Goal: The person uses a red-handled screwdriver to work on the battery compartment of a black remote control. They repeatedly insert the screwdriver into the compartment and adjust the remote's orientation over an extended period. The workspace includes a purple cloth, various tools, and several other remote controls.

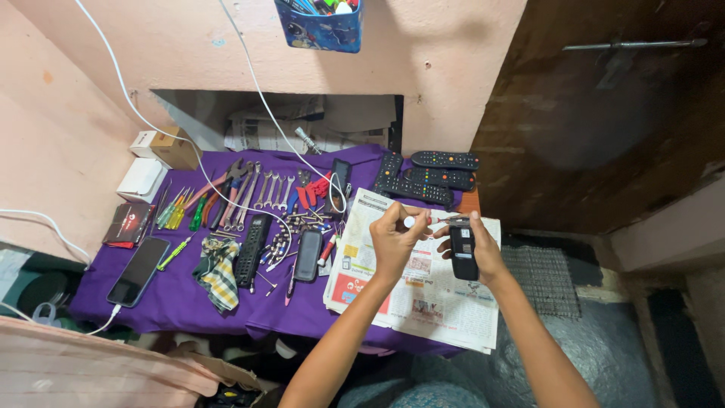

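Newspaper (438, 302) covers purple cloth (181, 291) on a table against pink wall (423, 45).

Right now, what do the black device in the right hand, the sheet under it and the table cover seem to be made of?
The black device in the right hand looks like matte moulded plastic, with little shine. The sheet is thin printed newspaper, creased at the edges. The purple cover appears to be woven cloth, since it drapes and wrinkles over the table edge.
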